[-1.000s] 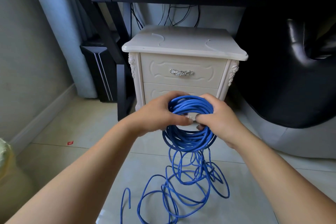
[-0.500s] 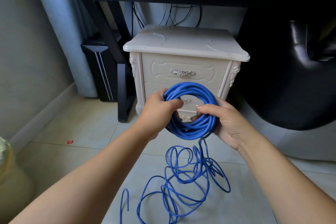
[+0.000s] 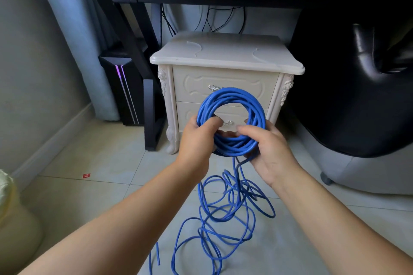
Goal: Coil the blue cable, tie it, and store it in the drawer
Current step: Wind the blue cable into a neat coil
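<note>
We hold a part-wound ring of blue cable (image 3: 232, 96) up in front of the nightstand (image 3: 225, 56).

The cable looks light and springy, and its smooth jacket would likely let turns slip and spring open, so we judge it best gripped across the whole bundle rather than by one strand. Our left hand (image 3: 196, 138) wraps the ring at its 8 o'clock, thumb over the turns. Our right hand (image 3: 268, 152) clasps it near 4 o'clock. From 6 o'clock the loose tail (image 3: 234, 164) drops into a tangle on the floor (image 3: 89, 196). The top drawer (image 3: 190, 87) behind is closed.
</note>
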Demonstrator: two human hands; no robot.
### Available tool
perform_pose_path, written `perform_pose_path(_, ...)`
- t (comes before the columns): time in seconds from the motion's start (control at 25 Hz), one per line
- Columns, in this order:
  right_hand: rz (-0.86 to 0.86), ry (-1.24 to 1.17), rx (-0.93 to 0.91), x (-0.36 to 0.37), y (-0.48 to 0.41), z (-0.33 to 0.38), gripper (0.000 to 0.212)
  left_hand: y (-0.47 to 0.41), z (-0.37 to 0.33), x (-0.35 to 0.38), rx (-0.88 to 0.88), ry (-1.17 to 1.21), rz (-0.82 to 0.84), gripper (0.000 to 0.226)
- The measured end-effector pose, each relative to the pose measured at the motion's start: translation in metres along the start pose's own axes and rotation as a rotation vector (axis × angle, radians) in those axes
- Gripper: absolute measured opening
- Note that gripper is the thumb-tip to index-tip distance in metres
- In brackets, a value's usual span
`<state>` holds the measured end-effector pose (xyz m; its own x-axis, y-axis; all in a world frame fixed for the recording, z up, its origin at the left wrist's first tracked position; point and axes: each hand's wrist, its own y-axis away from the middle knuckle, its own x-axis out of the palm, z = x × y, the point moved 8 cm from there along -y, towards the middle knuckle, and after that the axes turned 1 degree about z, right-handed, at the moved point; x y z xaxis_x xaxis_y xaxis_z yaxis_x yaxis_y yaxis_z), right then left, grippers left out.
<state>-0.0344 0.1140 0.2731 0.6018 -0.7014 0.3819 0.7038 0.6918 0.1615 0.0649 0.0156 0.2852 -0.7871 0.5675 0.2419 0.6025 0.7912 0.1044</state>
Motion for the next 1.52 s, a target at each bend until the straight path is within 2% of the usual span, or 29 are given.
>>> perform_pose_path(0.12,-0.141,-0.027,-0.05,-0.018,-0.005,0.013,0.024,0.005,0.001,0.014,0.013,-0.201,0.091,0.01)
perform_pose_path(0.24,-0.167,0.154,-0.106,-0.028,-0.007,0.029,0.026,0.002,-0.001,0.019,-0.042,-0.206,0.242,0.027)
perform_pose_path(0.36,-0.133,0.41,-0.172,-0.027,-0.009,0.037,0.022,-0.007,-0.011,0.015,0.036,-0.278,0.283,0.06)
perform_pose_path(0.52,0.031,0.791,-0.244,-0.008,-0.006,0.041,0.023,0.0,-0.025,0.023,0.236,-0.578,0.37,0.069)
perform_pose_path(0.6,0.1,0.98,-0.289,0.001,-0.003,0.042,0.021,0.001,-0.022,0.023,0.224,-0.609,0.392,0.064)
perform_pose_path(0.72,0.129,1.107,-0.345,0.007,-0.001,0.044,0.022,-0.002,-0.015,0.019,0.175,-0.667,0.321,0.031)
perform_pose_path(0.8,0.123,1.018,-0.322,0.007,-0.002,0.045,0.028,-0.003,-0.016,0.017,0.193,-0.628,0.262,0.019)
perform_pose_path(0.88,0.164,0.796,-0.242,0.004,-0.004,0.043,0.041,-0.002,-0.019,0.016,0.198,-0.535,0.222,0.017)
perform_pose_path(1.08,0.298,0.34,0.02,-0.003,-0.007,0.022,0.052,-0.011,-0.017,0.0,0.054,-0.218,0.084,0.015)
perform_pose_path(1.2,0.357,0.235,0.085,0.0,-0.008,0.015,0.085,-0.015,-0.012,-0.01,-0.03,-0.041,-0.032,0.011)
perform_pose_path(1.36,0.426,0.245,0.115,0.011,0.001,0.011,0.107,-0.012,-0.004,-0.018,-0.125,0.188,-0.231,0.006)
perform_pose_path(1.44,0.364,0.204,0.104,0.016,0.004,0.009,0.102,-0.006,-0.003,-0.019,-0.137,0.165,-0.282,0.006)
perform_pose_path(1.52,0.208,0.112,0.06,0.012,0.001,0.008,0.068,0.002,-0.006,-0.01,-0.102,0.103,-0.252,0.009)
